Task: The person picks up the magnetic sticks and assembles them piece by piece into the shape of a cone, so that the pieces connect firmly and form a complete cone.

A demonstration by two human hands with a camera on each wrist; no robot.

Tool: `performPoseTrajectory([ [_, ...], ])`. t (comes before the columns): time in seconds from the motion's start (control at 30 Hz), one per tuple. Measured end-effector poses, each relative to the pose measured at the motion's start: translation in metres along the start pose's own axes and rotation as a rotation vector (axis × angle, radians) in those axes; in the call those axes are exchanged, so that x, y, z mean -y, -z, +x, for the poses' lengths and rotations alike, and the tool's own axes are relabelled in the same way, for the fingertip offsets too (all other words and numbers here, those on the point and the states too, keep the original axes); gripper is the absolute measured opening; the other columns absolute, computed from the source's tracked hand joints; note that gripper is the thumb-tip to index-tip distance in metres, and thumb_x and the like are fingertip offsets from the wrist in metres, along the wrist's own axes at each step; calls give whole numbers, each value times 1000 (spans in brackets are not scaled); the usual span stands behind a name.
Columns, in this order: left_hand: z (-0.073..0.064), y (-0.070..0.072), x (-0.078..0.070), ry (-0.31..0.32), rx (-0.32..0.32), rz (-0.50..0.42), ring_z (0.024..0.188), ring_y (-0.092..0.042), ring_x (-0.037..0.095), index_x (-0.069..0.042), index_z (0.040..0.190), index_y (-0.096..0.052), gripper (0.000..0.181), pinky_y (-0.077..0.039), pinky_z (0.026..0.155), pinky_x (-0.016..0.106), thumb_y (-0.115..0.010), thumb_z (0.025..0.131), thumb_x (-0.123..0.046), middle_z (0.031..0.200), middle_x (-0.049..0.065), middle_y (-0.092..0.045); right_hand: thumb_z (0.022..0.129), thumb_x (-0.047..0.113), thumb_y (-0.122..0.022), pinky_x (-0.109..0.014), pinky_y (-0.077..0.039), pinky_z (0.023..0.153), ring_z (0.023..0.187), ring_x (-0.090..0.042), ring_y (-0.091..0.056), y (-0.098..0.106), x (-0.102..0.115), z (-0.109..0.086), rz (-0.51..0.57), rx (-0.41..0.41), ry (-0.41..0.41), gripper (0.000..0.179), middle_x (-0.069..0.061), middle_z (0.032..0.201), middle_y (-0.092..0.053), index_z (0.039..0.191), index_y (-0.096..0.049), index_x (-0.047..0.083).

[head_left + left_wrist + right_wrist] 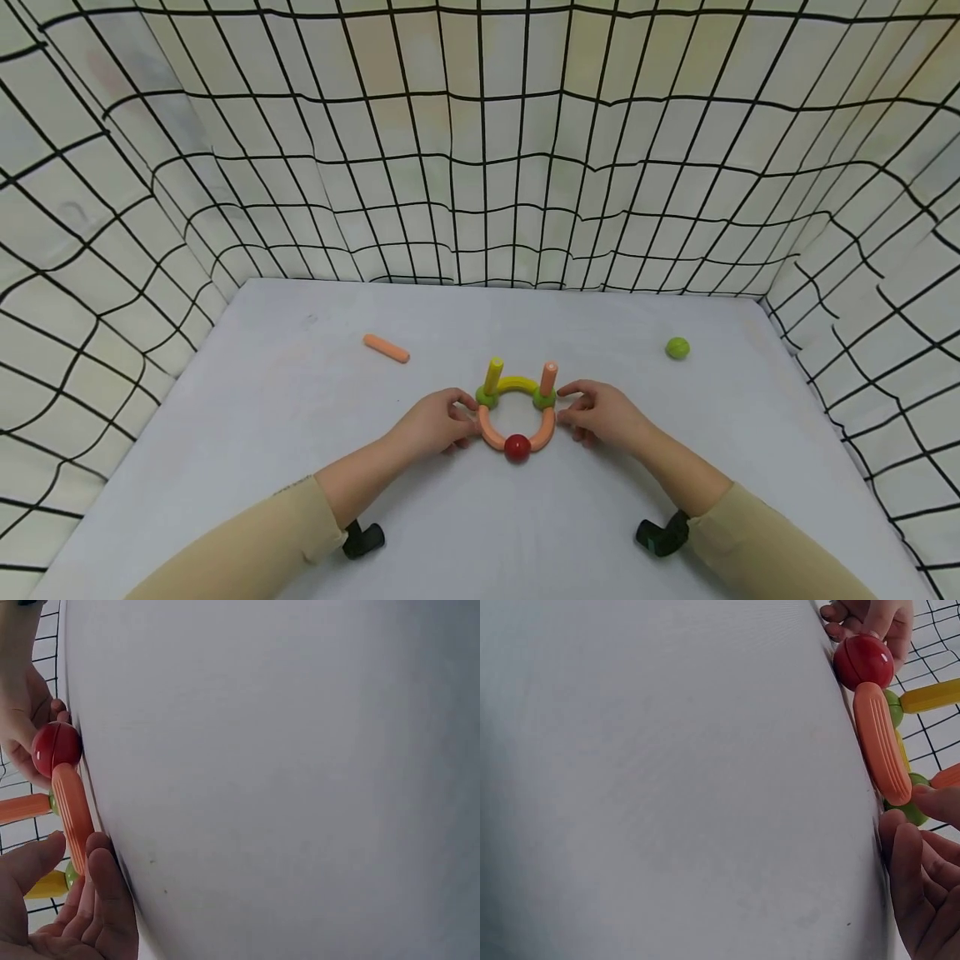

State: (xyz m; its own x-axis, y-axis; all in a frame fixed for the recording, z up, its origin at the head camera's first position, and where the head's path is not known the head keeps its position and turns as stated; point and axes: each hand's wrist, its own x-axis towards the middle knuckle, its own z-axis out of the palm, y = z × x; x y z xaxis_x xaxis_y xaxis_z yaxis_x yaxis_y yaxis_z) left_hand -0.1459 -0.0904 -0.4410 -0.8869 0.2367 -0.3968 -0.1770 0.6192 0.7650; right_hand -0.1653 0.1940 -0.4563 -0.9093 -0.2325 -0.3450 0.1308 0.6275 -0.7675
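A ring of toy building pieces lies on the white table. Its front has two curved orange rods (491, 431) meeting at a red ball (517, 448). A curved yellow rod (517, 383) closes the back between two green balls (487, 397). From these balls stand a straight yellow rod (492, 377) and a straight orange rod (549, 379). My left hand (442, 421) is at the ring's left side, fingertips close to or touching it. My right hand (609, 414) is beside the right side, thumb and fingers apart near the green ball (917, 811) and curved orange rod (883, 742).
A loose orange rod (386, 348) lies at the back left of the table (300, 400). Towards the back right is a loose green ball (677, 348). Black netting (487, 167) over white walls surrounds the back and sides. Black devices (363, 540) are at both wrists.
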Motion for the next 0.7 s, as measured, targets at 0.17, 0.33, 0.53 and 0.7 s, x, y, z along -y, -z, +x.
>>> performPoseTrajectory([
  [0.17, 0, -3, 0, -27, 3, -11, 63, -59, 18, -12, 122, -60, 36, -49, 59, 28, -72, 89, -16, 82, 2, -67, 91, 18, -73, -30, -52, 58, 58, -20, -62, 0, 1, 2, 36, 0, -5, 44, -2, 77, -69, 131, -58, 11],
  [0.33, 4, -4, 0, -46, 0, -13, 65, -59, 17, -11, 124, -60, 37, -49, 58, 29, -73, 89, -15, 85, 0, -66, 91, 19, -73, -30, -53, 59, 59, -20, -63, -1, 1, 4, 52, 4, -22, 46, -2, 78, -70, 133, -56, 11],
  [0.53, 10, -3, 0, -57, -7, 6, 65, -58, 16, -13, 124, -60, 37, -49, 59, 29, -72, 89, -14, 86, 0, -65, 92, 16, -72, -31, -54, 58, 59, -20, -64, -1, 0, 3, 67, 3, -30, 43, -2, 79, -71, 131, -56, 10],
  [0.7, 13, -2, 1, -56, -14, 26, 64, -57, 17, -14, 124, -60, 36, -48, 59, 29, -71, 90, -14, 87, 0, -64, 93, 15, -70, -30, -54, 58, 59, -19, -65, -2, -1, 3, 89, -1, -41, 39, -2, 80, -72, 129, -57, 9],
])
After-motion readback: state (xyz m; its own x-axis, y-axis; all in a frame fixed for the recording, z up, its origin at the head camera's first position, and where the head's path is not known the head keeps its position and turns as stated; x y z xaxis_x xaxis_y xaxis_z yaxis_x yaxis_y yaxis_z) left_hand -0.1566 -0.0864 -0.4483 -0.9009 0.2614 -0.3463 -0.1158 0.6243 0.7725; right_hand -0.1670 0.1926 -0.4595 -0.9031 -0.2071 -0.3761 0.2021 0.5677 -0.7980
